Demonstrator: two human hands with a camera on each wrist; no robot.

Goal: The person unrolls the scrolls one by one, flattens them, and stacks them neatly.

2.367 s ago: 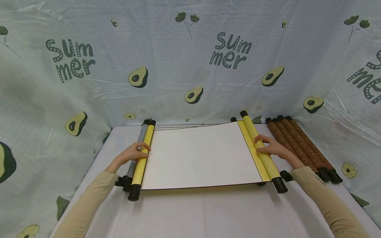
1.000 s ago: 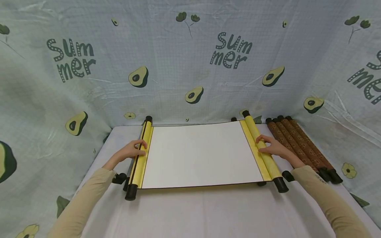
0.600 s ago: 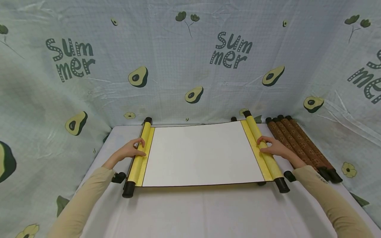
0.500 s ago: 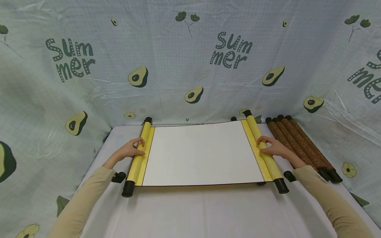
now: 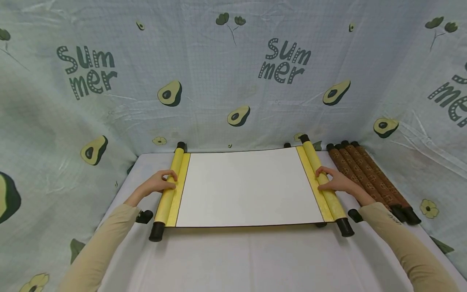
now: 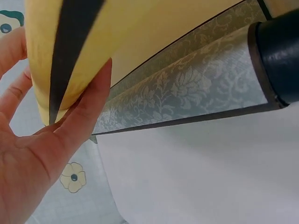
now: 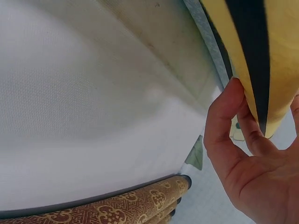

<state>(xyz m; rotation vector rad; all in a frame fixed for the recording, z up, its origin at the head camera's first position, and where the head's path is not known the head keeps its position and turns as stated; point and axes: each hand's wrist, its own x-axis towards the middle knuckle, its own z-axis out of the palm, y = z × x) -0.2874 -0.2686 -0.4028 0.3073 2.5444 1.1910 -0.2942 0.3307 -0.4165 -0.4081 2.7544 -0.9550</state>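
Note:
A scroll with a white sheet (image 5: 244,188) lies spread between two yellow rolls with black end knobs. The left hand (image 5: 157,183) grips the left yellow roll (image 5: 166,202) near its middle, thumb on one side and fingers on the other. Around the right yellow roll (image 5: 330,200) curls the right hand (image 5: 337,181). In the left wrist view, the left hand (image 6: 51,135) holds the yellow roll (image 6: 42,60) above a grey floral roll (image 6: 187,88). The right wrist view shows the right hand (image 7: 247,154) pinching the yellow roll (image 7: 285,56), which has a black stripe.
Several brown patterned rolls (image 5: 368,178) with black ends lie side by side at the table's right. A black knob (image 5: 144,217) shows beside the left forearm, another (image 5: 354,215) beside the right. Patterned cloth (image 5: 204,89) hangs behind the white-covered table (image 5: 248,259).
The left yellow roll has moved left with the left hand and turned, and more yellow border shows beside it. The right hand and roll have shifted slightly right. The grey roll at left is now covered.

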